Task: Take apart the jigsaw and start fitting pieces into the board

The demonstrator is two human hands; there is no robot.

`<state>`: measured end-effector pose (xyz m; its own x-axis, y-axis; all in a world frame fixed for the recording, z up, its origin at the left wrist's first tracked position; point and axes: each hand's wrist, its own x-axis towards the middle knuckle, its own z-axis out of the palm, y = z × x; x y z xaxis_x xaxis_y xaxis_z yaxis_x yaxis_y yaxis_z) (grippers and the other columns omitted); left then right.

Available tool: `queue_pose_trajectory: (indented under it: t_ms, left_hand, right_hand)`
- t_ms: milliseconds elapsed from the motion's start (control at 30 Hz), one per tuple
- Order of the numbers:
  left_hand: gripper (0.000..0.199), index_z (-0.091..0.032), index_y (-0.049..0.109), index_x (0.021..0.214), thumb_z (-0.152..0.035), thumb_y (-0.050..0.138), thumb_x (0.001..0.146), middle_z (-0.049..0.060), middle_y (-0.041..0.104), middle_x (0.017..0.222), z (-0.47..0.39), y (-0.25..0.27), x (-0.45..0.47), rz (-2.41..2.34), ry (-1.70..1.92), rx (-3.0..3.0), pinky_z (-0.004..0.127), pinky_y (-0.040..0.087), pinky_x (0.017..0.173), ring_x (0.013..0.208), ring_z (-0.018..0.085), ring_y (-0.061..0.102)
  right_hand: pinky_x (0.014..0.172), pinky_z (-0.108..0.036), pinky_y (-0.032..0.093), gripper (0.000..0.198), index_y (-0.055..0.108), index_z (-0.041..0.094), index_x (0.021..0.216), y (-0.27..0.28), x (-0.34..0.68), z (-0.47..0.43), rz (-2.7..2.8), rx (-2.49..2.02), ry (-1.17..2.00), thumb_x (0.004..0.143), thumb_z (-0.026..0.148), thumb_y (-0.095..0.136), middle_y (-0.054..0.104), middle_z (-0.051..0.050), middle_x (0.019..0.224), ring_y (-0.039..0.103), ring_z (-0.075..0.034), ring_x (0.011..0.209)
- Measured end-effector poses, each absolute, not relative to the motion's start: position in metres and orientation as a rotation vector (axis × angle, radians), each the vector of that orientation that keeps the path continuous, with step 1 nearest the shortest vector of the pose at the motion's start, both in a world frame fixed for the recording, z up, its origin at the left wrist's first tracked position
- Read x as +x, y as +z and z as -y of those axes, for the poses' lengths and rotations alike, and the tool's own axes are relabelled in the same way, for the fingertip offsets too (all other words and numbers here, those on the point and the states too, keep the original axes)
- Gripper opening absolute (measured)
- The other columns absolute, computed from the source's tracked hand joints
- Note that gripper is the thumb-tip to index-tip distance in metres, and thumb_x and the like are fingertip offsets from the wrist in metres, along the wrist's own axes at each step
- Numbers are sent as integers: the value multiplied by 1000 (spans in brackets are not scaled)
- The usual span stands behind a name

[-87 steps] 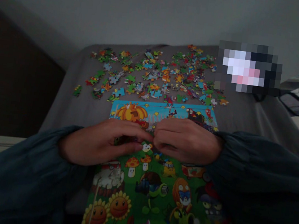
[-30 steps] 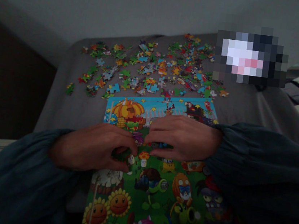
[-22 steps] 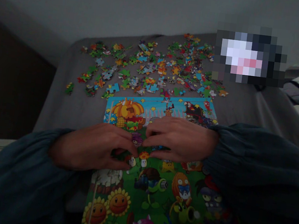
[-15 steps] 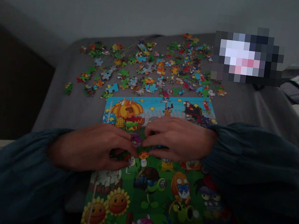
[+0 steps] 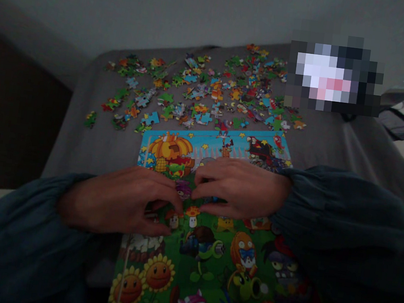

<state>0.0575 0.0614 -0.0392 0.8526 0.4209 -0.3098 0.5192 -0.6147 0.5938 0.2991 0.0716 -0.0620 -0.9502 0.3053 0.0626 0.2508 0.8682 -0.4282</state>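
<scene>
A colourful cartoon puzzle board (image 5: 205,275) lies on the grey cloth, showing sunflowers, mushrooms and a pumpkin house. Over its left half is my left hand (image 5: 125,201), thumb and index finger apart around a small brown-capped mushroom picture (image 5: 173,220). No loose piece shows between those fingers. My right hand (image 5: 241,188) rests across the upper middle of the board, fingers bent and thumb spread from them; nothing visible is held. Beneath its palm the picture is hidden. Both hands' fingertips come close to a purple figure (image 5: 183,189) on the board.
Loose jigsaw pieces (image 5: 209,91) are scattered over the grey cloth (image 5: 95,89) beyond the board. At the back right sits a blurred-out object (image 5: 325,78), with dark-framed glasses (image 5: 399,124) beside it. A pale wall (image 5: 168,9) rises behind.
My left thumb and index finger have parted slightly and drawn back left, showing more of the brown-capped mushroom. My right hand stays nearly still.
</scene>
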Motion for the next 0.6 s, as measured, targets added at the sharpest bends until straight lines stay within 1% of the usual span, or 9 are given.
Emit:
queue_pose_trajectory:
  t_ms: [200, 433, 600]
  left_hand:
    - [18, -24, 74, 97, -26, 73, 80, -2, 67, 77, -62, -40, 57, -690, -225, 2309, 20, 44, 61, 66, 12, 60]
    - [18, -25, 74, 98, -24, 71, 80, -2, 69, 81, -60, -39, 58, -696, -235, 2302, 21, 45, 65, 70, 12, 62]
    - [27, -25, 72, 99, -31, 79, 74, -2, 68, 79, -60, -37, 60, -741, -303, 2270, 23, 45, 64, 70, 14, 63]
  right_hand:
    - [75, -34, 41, 24, 70, 16, 111, -62, 299, -72, 2891, -436, 658, 93, 29, 61, 66, -10, 101, 59, -20, 89]
    - [75, -34, 42, 24, 70, 17, 111, -63, 299, -73, 2885, -449, 666, 93, 30, 62, 67, -10, 103, 59, -20, 90]
    - [76, -34, 42, 25, 69, 17, 112, -63, 299, -73, 2878, -446, 674, 93, 30, 62, 67, -10, 102, 60, -20, 90]
